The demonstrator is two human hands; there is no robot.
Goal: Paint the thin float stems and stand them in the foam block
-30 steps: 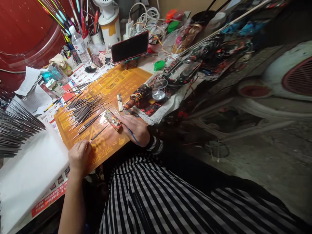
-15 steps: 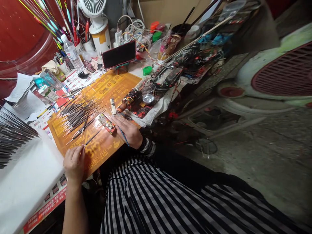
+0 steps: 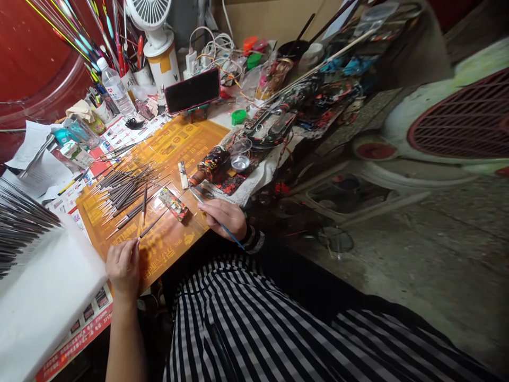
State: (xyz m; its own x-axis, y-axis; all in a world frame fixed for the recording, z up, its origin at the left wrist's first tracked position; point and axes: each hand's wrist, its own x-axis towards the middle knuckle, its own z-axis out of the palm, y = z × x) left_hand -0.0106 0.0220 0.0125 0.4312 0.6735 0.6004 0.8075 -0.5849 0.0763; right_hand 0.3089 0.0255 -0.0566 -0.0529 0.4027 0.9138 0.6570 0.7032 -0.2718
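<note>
My left hand (image 3: 124, 265) is at the near edge of the orange mat (image 3: 170, 249), its fingers pinched on the end of a slim dark fishing float (image 3: 153, 226). The float points away toward a paint-smeared block (image 3: 174, 205). My right hand (image 3: 226, 217) grips a thin blue-handled paintbrush (image 3: 233, 236) to the right of that block, apart from it. The brush tip reaches toward a small whitish strip (image 3: 183, 175); whether they touch I cannot tell. Many similar dark floats (image 3: 123, 191) lie heaped on the mat beyond my left hand.
White foam (image 3: 59, 297) with upright dark floats stands at left. A phone (image 3: 193, 91) leans at the back, near a water bottle (image 3: 116, 87) and a small fan (image 3: 153, 21). Paint-crusted jars and a small clear cup (image 3: 240, 162) crowd the right. A larger fan (image 3: 465, 111) stands beyond.
My right hand has drawn back to the right with the paintbrush, away from the paint-smeared block. My left hand keeps its pinch on the float and has barely shifted.
</note>
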